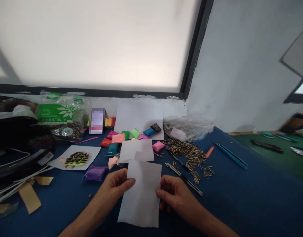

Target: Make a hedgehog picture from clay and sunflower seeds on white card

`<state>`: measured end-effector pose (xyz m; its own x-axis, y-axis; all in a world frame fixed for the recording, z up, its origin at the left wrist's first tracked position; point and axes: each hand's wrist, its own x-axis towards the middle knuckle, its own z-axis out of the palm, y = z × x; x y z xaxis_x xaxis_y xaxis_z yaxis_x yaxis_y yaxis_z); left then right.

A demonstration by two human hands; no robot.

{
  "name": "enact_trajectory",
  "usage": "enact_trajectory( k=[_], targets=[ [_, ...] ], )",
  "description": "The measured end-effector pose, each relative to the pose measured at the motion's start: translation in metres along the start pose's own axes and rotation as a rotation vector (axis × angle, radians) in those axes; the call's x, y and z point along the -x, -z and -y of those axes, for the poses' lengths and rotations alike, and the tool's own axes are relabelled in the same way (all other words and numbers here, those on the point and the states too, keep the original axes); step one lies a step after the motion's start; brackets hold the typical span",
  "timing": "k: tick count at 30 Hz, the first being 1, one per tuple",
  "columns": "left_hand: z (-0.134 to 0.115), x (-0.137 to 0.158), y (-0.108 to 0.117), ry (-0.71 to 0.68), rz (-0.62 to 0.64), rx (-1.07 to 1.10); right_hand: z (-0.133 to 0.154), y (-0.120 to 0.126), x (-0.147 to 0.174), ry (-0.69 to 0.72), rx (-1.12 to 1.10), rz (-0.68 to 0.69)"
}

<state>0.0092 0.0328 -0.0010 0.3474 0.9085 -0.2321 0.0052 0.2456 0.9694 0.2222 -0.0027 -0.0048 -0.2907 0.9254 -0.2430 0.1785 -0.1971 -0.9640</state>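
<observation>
Between my two hands is a blank white sheet of paper (142,197), held upright lengthwise over the blue table. My left hand (115,184) pinches its left edge, thumb on the front face. On the opposite edge, my right hand (173,194) grips the paper with thumb and curled fingers. Just beyond lies another white sheet (134,149), partly covered by the held one at its lower edge. Colourful clay packets (118,138) cluster behind it. A purple clay packet (95,172) sits left of my left hand. Pens (187,182) lie beyond my right hand.
Striped sunflower seeds (183,149) are heaped at the right, beside blue tweezers (230,154). A seed-covered picture (77,158) lies at the left, near a green-and-clear seed bag (60,115) and a black object with cables (23,154). A wall and window frame (92,92) bound the back.
</observation>
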Motion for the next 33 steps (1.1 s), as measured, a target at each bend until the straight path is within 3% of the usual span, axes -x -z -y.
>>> enact_trajectory(
  k=[5, 16, 18, 21, 24, 26, 30, 33],
  targets=[
    [0.004, -0.002, 0.003, 0.064, 0.032, -0.033, -0.003, 0.0, -0.002, 0.037, 0.01, -0.047],
    [0.002, 0.001, 0.013, 0.078, 0.035, -0.071, 0.002, 0.001, 0.002, -0.021, 0.128, -0.078],
    [0.004, 0.0, 0.016, 0.1, -0.018, -0.066, -0.001, 0.002, 0.003, 0.057, 0.223, -0.13],
    [0.008, -0.002, 0.018, 0.14, -0.074, -0.07, -0.006, 0.005, 0.005, 0.362, 0.552, -0.206],
    [0.013, -0.002, 0.018, 0.147, -0.082, -0.069, -0.011, 0.005, 0.006, 0.658, 0.877, -0.168],
    [0.014, -0.002, 0.018, 0.151, -0.059, -0.119, -0.015, 0.003, 0.005, 0.774, 1.007, -0.135],
    [0.008, 0.002, 0.025, 0.108, -0.079, -0.445, -0.022, -0.001, 0.0, 0.847, 1.093, -0.132],
    [0.001, 0.009, 0.036, -0.061, -0.038, -0.706, -0.023, -0.002, 0.001, 0.804, 1.059, -0.132]
  ],
)
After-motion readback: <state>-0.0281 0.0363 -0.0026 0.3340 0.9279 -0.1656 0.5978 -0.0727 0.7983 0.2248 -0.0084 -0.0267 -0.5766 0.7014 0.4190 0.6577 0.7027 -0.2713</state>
